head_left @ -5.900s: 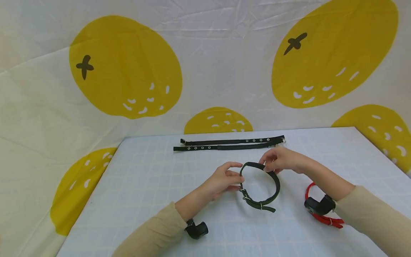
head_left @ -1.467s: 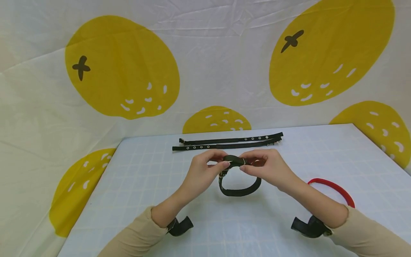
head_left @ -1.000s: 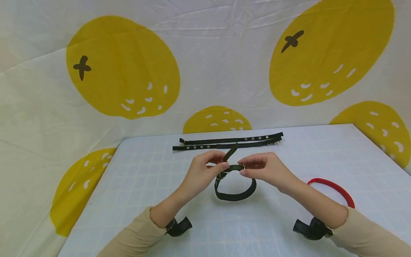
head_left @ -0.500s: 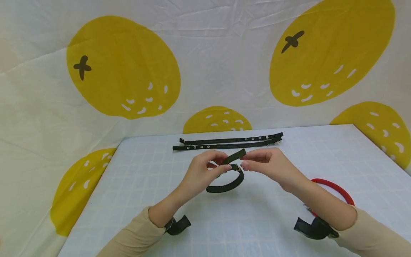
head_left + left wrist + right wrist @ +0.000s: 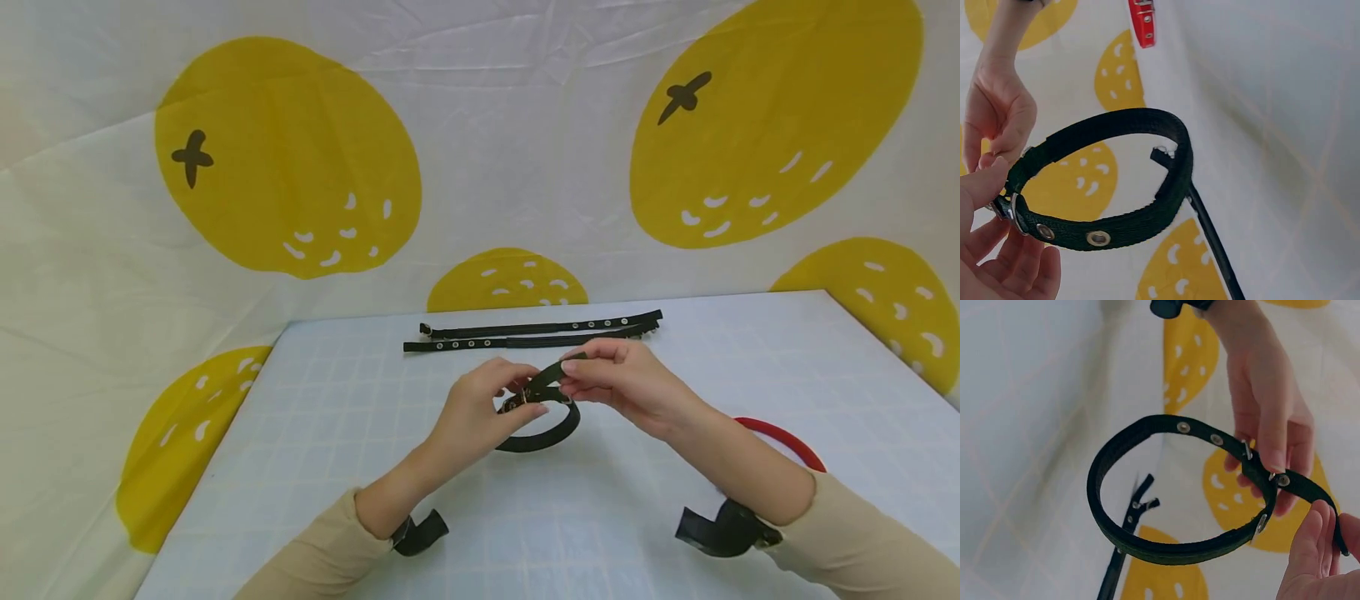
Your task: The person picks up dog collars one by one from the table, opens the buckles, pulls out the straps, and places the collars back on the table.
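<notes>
A dark green collar (image 5: 543, 440) with metal eyelets is held up over the table, closed into a ring. My left hand (image 5: 480, 408) pinches it at the buckle (image 5: 1272, 477), thumb on the near side. With thumb and fingers my right hand (image 5: 626, 379) pinches the loose strap end (image 5: 1313, 489), which sticks out past the buckle. In the left wrist view the ring's eyelets (image 5: 1099, 238) face the camera, and the left fingers lie under the buckle. The right fingers cover the tip of the strap in the head view.
Two black collars (image 5: 510, 331) lie stretched out side by side at the back of the table (image 5: 345, 450). A red collar (image 5: 783, 439) rests on the right, partly behind the right forearm. A fruit-patterned cloth (image 5: 525, 167) hangs behind the table.
The strap end has come out of the metal loop and swung free. The right hand has shifted from the loop to pinch that end. Earlier, both hands held the ring lower and farther right.
</notes>
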`<state>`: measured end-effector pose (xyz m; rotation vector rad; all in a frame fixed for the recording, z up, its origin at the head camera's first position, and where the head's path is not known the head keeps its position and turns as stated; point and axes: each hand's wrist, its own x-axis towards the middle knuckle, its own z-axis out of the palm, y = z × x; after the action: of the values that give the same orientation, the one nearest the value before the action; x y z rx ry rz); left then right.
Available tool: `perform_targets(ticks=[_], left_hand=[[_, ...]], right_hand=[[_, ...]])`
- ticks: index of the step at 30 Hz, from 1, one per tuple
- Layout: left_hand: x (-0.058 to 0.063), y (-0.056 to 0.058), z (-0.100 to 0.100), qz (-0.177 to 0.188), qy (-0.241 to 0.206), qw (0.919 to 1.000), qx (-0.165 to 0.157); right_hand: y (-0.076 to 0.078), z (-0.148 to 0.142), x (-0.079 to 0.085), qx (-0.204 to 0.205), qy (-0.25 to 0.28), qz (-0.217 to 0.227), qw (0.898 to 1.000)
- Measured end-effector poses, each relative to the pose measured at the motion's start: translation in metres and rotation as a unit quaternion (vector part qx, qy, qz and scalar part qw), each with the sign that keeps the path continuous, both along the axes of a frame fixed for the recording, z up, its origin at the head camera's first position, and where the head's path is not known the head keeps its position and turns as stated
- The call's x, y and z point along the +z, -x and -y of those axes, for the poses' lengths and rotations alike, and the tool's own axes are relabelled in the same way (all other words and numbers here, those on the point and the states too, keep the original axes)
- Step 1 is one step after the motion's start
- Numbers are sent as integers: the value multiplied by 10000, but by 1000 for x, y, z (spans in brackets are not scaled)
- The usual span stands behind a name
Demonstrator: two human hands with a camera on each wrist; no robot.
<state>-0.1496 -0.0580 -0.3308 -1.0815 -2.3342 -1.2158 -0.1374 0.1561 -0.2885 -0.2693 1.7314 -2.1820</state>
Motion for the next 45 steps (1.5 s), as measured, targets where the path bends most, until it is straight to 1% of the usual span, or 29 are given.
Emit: perform_targets(ticks=[2,4,9,13,19,25,30,35,39,42,45], left_hand=[[-3,-1,1,78,25,9999,69],[-5,-1,1,192,-40,9997,119],[-9,-1,1,388,-423,9981,211],[-10,-1,1,254,-665,9972,241],[-7,-2,2,-113,-754,9969,207],[-5,-3,3,-215,-754,9969,100],[-6,-5,6,-195,-707,9973,-68],[-5,-8,8,-86,-726,9972,-128],[-4,-9,8,83,-773,9969,-98],[-4,-10,8,361,-853,9957,-87],[-3,-12,9,733,-974,9925,-138]], right_hand=[[0,-2,1,3,123,8,9999],[0,-3,2,5,202,-15,9998],[-1,-7,5,-37,246,-37,9997],[-3,-10,6,-127,248,21,9996],[-4,-16,7,-149,325,-28,9994],[-6,-20,6,-134,287,-88,9995],[-7,-24,6,-159,196,-120,9996],[-7,-28,5,-151,214,-128,9996],[-7,-31,5,-75,272,-167,9995],[-7,-32,5,65,304,-319,9990],[-7,-32,5,189,293,-546,9979]])
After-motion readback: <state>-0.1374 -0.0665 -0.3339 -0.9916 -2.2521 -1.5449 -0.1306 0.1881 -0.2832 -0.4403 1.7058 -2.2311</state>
